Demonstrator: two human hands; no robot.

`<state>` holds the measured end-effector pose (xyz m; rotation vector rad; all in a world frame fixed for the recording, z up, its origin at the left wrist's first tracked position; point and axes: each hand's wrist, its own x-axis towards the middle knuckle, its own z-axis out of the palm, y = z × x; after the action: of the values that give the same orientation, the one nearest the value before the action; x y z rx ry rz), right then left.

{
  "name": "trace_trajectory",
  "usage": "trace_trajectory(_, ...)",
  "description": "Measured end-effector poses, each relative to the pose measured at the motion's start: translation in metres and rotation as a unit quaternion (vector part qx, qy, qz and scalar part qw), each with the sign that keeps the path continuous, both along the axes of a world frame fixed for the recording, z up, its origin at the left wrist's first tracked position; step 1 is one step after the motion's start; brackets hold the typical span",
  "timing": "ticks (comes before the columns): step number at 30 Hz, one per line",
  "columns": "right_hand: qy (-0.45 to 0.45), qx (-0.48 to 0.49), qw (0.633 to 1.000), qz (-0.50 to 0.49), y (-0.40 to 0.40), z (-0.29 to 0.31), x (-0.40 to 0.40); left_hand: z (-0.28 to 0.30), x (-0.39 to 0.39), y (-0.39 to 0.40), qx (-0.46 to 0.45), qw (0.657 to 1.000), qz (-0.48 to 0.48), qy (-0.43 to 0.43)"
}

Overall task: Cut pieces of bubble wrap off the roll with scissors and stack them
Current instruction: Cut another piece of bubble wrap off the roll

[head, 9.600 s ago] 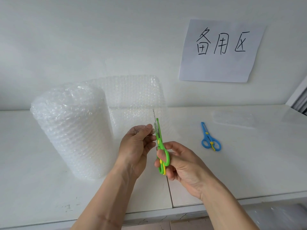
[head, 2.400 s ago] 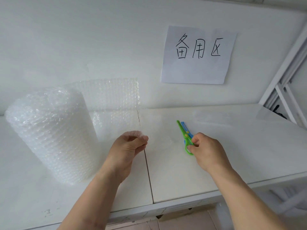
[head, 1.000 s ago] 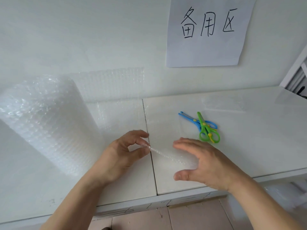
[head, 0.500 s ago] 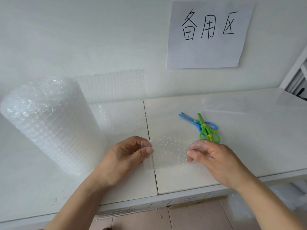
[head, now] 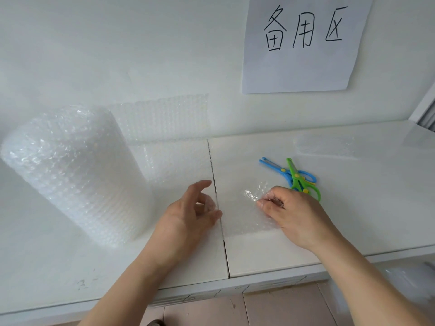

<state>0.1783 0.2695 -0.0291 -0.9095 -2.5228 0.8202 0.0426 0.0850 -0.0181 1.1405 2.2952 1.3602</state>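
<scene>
A fat roll of bubble wrap stands at the left of the white table, its loose end running along the wall and down onto the tabletop. A small cut piece of bubble wrap lies in front of me. My right hand pinches its right edge between thumb and fingers. My left hand hovers at its left edge with fingers spread, holding nothing. Green scissors lie crossed over blue scissors just behind my right hand.
Other cut bubble wrap lies flat at the back right of the table. A paper sign with handwritten characters hangs on the wall. A seam splits the tabletop. The table's front edge runs close to my forearms.
The green scissors were laid down on the blue ones. Both hands took the cut piece; now my left hand has let go and opened while my right hand keeps it.
</scene>
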Motion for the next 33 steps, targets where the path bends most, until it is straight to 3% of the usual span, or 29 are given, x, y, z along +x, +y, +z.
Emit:
trace_trajectory(12, -0.062, 0.054, 0.996, -0.043, -0.012, 0.011, -0.006, -0.019, -0.011, 0.007, -0.047, 0.990, -0.015, 0.134)
trace_trajectory(18, -0.018, 0.048, 0.996, -0.074, -0.012, 0.004, -0.006, -0.020, -0.014, 0.009, -0.074, 0.960, -0.046, 0.267)
trace_trajectory(21, -0.008, 0.164, 0.985, -0.057, -0.015, -0.004, -0.002, -0.015, -0.009, 0.011, -0.153, 0.945, -0.033, 0.286)
trace_trajectory(23, 0.031, 0.278, 0.960, -0.005, -0.016, -0.008, -0.001, -0.018, -0.003, 0.012, -0.199, 0.923, -0.027, 0.327)
trace_trajectory(25, 0.056, 0.331, 0.940, 0.062, -0.018, -0.007, 0.002, -0.020, 0.003, 0.012, -0.228, 0.907, -0.033, 0.353)
trace_trajectory(28, -0.090, 0.257, 0.946, 0.175, -0.029, 0.000, 0.009, -0.022, 0.004, 0.010, -0.274, 0.897, -0.055, 0.342)
trace_trajectory(30, -0.202, 0.194, 0.940, 0.195, -0.031, 0.003, 0.015, -0.021, 0.003, 0.009, -0.311, 0.896, -0.063, 0.310)
trace_trajectory(33, -0.263, 0.168, 0.930, 0.192, -0.033, 0.007, 0.015, -0.019, 0.002, 0.008, -0.339, 0.894, -0.068, 0.285)
